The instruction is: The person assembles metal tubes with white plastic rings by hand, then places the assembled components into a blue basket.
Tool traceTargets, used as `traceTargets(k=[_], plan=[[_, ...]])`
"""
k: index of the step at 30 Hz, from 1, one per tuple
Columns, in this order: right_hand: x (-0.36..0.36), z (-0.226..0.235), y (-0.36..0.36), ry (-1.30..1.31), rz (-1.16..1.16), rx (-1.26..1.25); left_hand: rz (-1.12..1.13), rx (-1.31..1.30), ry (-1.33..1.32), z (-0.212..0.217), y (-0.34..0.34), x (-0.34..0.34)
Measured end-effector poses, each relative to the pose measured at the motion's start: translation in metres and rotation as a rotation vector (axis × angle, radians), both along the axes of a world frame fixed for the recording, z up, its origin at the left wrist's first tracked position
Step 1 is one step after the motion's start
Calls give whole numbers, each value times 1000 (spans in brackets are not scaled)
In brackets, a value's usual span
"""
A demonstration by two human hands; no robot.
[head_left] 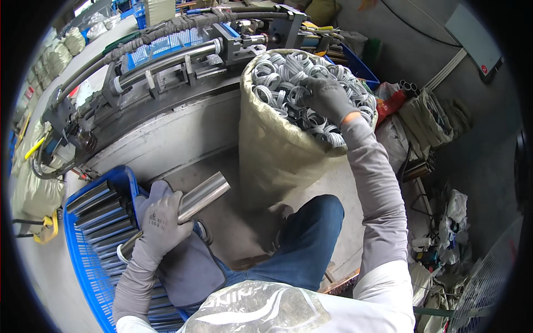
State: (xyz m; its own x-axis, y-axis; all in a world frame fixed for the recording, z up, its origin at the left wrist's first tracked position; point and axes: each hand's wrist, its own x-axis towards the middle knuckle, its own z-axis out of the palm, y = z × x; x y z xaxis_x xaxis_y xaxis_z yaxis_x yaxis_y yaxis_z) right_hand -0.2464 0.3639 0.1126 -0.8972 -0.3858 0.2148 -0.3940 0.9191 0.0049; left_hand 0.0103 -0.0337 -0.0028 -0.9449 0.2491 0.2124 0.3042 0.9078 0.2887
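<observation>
A shiny metal tube (204,195) lies slantwise in my left hand (165,219), whose gloved fingers wrap round it. Close to the tube's lower end, by my wrist, sits a white ring (121,254). My right hand (328,99), also in a grey glove, reaches into a tall beige sack (272,150) heaped with grey-white plastic rings (283,69). Its fingers are bent among the rings, and whatever they pinch is hidden. Left of my left hand stands a blue basket (83,266) holding several dark and shiny tubes (114,227).
Behind the basket and sack runs a long machine bench with a clamped metal tube (169,62) and a cable-wrapped bar. A dark grey pad (191,263) covers my left thigh. Folded sacks (427,122) and a red bag (392,102) lie right of the sack.
</observation>
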Motion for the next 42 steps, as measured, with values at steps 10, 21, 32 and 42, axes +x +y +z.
traceTargets(k=[10, 21, 32, 42], plan=[[45, -26, 0, 369, 151, 145, -6, 46, 11, 2, 9, 2], [145, -61, -48, -277, 124, -1570, -33, -1, 18, 0, 9, 1], [160, -145, -91, -980, 110, -1911, -75, 73, 107, 8, 7, 4], [171, -150, -117, -758, 289, -1417, -84, 49, 82, 4, 9, 4]])
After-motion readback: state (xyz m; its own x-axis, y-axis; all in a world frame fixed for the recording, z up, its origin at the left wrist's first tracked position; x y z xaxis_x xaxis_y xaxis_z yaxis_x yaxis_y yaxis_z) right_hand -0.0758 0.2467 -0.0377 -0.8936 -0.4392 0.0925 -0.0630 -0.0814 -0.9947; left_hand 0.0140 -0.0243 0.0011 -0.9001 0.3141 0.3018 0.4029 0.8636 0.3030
